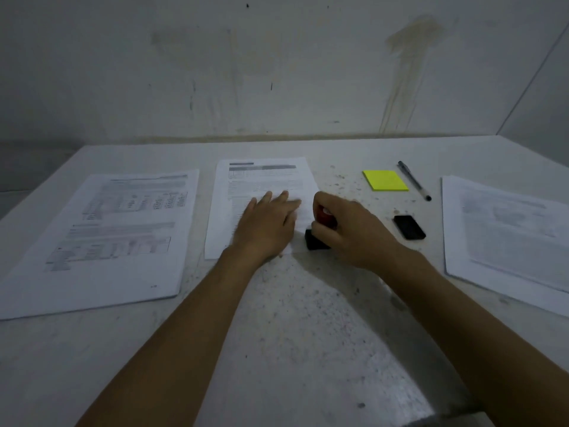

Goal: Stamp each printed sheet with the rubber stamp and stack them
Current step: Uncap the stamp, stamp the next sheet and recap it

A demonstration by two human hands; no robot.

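- A yellow sticky-note pad [385, 180] lies flat on the table, beyond and to the right of the right hand.
- A dark pen [414, 180] lies just beside the pad's right edge, slanting from far left to near right.
- The pale, speckled table [292, 318] spreads beneath both forearms.
- A grey wall [277, 72] rises beyond the hands, bearing scuffs and a yellowish stain above and right of them.

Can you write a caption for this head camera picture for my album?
Left hand flat on the middle sheet while the right hand grips the stamp at its edge.
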